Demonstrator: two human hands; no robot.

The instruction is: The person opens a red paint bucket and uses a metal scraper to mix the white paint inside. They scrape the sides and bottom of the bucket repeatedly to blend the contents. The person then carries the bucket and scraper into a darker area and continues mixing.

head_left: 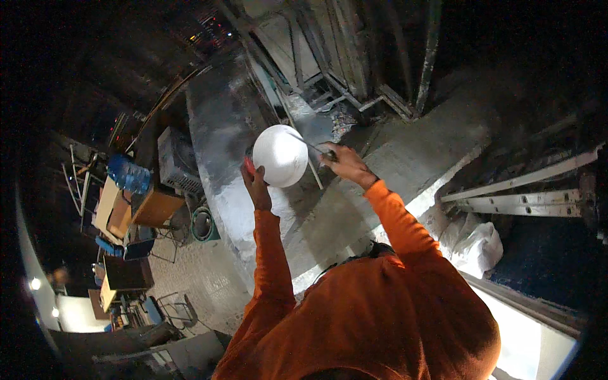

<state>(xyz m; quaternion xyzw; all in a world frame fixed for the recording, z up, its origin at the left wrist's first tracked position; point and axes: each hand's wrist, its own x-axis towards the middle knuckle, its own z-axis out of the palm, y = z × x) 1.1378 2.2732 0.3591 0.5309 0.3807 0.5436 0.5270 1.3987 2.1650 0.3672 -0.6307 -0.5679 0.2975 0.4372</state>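
Observation:
A white, rounded object (280, 156), like a ball or an upturned bowl, is lit brightly in front of me. My left hand (256, 185) grips its lower left side, fingers partly hidden against it. A small red patch (249, 165) shows by those fingers; I cannot make out what it is. On the other side, my right hand (347, 166) is closed around a thin dark tool (311, 146). Its slender end reaches to the upper right of the white surface, and the exact kind of tool is too small to tell.
Beneath my hands lies a grey, dusty slab surface (218, 120). Left of it are a grey crate (176, 158), a green-rimmed bucket (204, 225), a blue water bottle (129, 174) and chairs. On the right are a white sack (475, 244) and metal rails (525, 204).

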